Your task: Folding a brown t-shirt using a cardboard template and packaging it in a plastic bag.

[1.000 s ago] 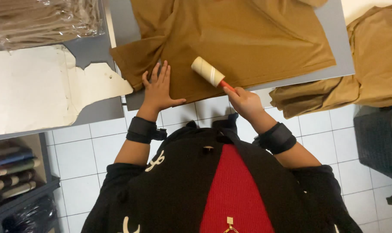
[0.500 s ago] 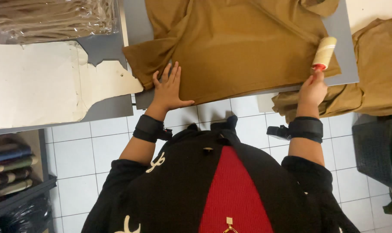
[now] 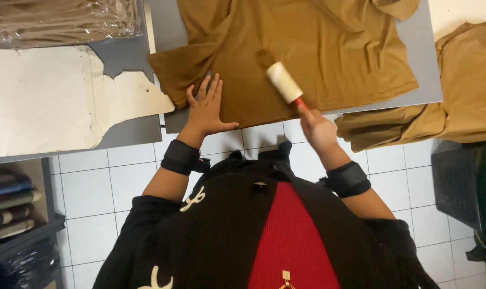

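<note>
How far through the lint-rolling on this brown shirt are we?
Done: the brown shirt lies spread flat on the grey table. In hand: the left hand presses its lower edge while the right hand holds the lint roller on the cloth. Left: how much is already rolled cannot be told; more brown garments wait alongside.

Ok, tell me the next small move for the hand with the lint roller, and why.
Probably draw the lint roller along the brown shirt toward the hem. The right hand has it on the fabric, and the left hand lies flat, pinning the shirt to the grey board.
</note>
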